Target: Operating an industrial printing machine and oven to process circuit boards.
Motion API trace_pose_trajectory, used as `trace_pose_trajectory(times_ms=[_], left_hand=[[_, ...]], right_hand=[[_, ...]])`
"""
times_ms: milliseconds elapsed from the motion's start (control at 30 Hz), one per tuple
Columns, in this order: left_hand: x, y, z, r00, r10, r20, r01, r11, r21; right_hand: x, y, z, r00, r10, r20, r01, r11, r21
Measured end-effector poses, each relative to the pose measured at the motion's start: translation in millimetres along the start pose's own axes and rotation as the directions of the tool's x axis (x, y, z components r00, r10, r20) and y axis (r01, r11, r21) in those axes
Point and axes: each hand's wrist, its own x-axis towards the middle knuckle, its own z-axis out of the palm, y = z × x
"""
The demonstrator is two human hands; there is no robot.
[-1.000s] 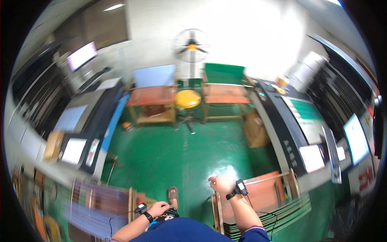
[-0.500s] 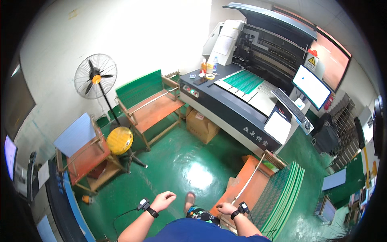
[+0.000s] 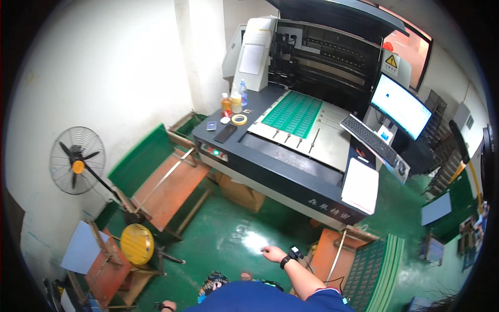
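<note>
My right hand [image 3: 273,254] hangs over the green floor in front of the machine, fingers loosely bent and slightly apart, holding nothing. A dark watch and a small black device on a cable sit at that wrist. At the bottom edge, my left hand [image 3: 168,305] shows only in part, low beside my body, and its fingers cannot be made out. Ahead stands a large dark machine [image 3: 270,179] with a raised lid. On its pale bed lies a green panel [image 3: 293,113] with a grid pattern. Neither hand touches anything visible.
An orange cart [image 3: 335,255] and upright green panels [image 3: 371,275] stand at right. A monitor [image 3: 400,106] and keyboard [image 3: 369,139] overhang the machine's right side. Bottles [image 3: 226,105], tape [image 3: 239,119] and a phone [image 3: 225,133] rest at its left. Left are a yellow stool [image 3: 137,244] and fan [image 3: 78,161].
My view has come nearer to the machine, which looks larger. My left hand has dropped toward the bottom edge. My right hand now appears farther left and higher in view.
</note>
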Motion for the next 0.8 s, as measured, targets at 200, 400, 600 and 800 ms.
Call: trace_pose_trajectory(times_ms=[200, 400, 600, 800], left_hand=[[63, -19, -71, 0.998, 0.044, 0.038, -0.038, 0.989, -0.146], [198, -36, -360, 0.821, 0.028, -0.571, -0.383, 0.769, -0.513], [133, -61, -733, 0.389, 0.231, -0.892, -0.751, 0.64, -0.162], [145, -56, -884, 0.497, 0.255, -0.83, -0.718, 0.658, -0.228]], right_hand=[[41, -18, -116, 0.97, 0.187, -0.154, -0.091, 0.871, 0.483], [91, -18, -225, 0.808, 0.482, -0.34, 0.033, 0.539, 0.842], [113, 6, -326, 0.577, 0.646, -0.5, 0.193, 0.487, 0.852], [142, 25, -377, 0.482, 0.747, -0.457, 0.284, 0.36, 0.889]])
